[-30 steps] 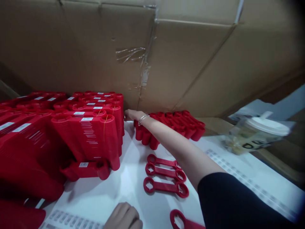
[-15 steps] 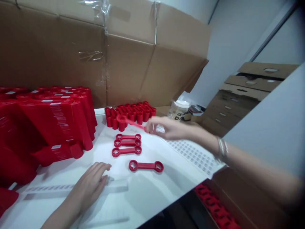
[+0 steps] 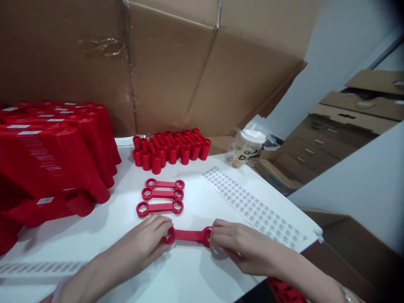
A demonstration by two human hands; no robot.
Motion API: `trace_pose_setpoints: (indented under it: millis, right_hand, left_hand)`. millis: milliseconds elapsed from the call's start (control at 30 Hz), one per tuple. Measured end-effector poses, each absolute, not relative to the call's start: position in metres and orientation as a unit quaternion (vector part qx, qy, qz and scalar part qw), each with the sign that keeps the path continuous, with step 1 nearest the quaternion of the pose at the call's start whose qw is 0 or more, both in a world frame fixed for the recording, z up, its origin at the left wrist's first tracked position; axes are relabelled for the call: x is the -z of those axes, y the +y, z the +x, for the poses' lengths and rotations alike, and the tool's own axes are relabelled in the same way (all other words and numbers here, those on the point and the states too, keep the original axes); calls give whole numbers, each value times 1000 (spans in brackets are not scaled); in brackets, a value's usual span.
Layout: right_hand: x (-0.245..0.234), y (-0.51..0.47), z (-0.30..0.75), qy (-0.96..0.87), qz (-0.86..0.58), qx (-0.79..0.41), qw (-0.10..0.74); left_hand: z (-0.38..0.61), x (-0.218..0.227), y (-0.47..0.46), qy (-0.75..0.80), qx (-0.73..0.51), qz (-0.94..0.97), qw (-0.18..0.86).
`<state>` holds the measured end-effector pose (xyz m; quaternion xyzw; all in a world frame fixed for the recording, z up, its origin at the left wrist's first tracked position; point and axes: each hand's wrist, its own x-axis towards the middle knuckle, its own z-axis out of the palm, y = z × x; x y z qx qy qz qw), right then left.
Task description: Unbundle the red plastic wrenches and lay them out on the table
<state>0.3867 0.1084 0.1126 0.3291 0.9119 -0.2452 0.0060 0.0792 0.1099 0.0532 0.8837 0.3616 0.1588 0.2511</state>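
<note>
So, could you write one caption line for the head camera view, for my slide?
Left hand and right hand hold a red plastic double-ended tool on a white table, beside three similar tools.

Four loose red plastic spanners, two hands
One spanner between left hand and right hand; one label sheet, one lidded cup.

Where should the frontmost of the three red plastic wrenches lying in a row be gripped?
Pinch the narrow middle bar of the red plastic wrench from above, approaching from the front edge. It lies flat on the white table, and the next wrench lies close behind, leaving the front side free.
</note>
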Motion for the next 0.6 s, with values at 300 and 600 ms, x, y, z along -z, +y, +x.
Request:
trace_pose_setpoints:
  millis: [300,600]
  right_hand:
    - [-85,93,397,930,308,185,-74]
    - [-149,15,383,875,349,122,-311]
  left_hand:
    - [88,-47,116,375,-132,886,238]
    - [80,-94,68,389,-209,888,127]
